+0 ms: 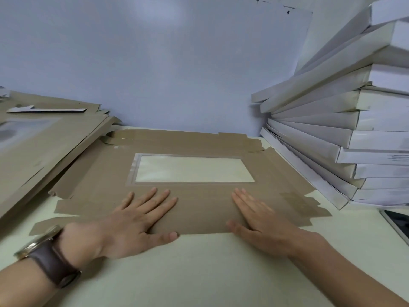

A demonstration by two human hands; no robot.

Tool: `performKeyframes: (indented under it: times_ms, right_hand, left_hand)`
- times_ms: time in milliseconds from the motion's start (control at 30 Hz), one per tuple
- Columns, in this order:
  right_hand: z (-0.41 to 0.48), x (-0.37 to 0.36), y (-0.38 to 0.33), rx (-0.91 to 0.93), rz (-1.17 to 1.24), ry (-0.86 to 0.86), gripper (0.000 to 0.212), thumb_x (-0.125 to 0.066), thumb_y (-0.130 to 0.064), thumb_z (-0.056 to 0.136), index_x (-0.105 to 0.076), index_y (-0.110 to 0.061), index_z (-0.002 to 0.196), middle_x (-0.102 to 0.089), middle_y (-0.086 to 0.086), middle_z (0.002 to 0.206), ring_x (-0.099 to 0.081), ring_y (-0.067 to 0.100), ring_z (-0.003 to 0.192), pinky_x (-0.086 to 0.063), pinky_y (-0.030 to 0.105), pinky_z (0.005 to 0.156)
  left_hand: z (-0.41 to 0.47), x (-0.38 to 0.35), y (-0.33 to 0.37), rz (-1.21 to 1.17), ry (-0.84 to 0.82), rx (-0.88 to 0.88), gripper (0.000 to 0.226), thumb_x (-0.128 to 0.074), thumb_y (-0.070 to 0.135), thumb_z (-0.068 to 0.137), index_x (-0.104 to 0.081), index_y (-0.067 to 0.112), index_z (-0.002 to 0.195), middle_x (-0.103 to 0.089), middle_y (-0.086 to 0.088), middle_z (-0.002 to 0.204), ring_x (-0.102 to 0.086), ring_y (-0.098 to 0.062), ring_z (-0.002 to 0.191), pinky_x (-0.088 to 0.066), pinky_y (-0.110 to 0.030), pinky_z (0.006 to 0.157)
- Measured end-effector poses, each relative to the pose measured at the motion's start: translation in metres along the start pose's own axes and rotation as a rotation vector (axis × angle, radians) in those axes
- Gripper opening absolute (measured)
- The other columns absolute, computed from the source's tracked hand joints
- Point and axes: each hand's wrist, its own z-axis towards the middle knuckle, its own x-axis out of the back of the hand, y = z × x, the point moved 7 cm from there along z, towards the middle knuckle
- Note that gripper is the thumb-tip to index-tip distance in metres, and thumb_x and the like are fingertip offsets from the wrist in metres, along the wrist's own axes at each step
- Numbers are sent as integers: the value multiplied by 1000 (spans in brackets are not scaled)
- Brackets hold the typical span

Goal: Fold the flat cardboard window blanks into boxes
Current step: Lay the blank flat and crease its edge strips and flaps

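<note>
A leaning stack of white boxes (354, 120) runs off the right edge. On the pale table (199, 273), a left hand (141, 218) and right hand (259, 218), flat and well apart, press the matte brown cardboard blank (203, 209) below its glossy rectangular window (192, 169).

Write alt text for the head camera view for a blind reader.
A left hand and right hand press flat on the near panel of a brown window blank on a table. More blanks lie left; folded white boxes are stacked right.
</note>
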Motion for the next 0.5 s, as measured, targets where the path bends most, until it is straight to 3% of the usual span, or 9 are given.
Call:
performKeyframes:
  times_ms: [300,500]
  right_hand:
    - [-21,6,57,-157,-14,71,106,-3,-84,71,9,-21,154,18,-10,160,20,-1,142,6,25,119]
    - [-34,8,84,-247,18,94,109,-8,-86,70,7,-18,155,15,-7,161,17,2,145,3,29,121]
  left_hand:
    - [-11,3,-35,6,33,128,70,6,69,76,30,47,138,30,16,154,29,-7,141,14,-37,118]
    - [-9,2,-39,17,58,153,73,5,67,77,30,41,140,26,14,155,24,-8,143,12,-36,119]
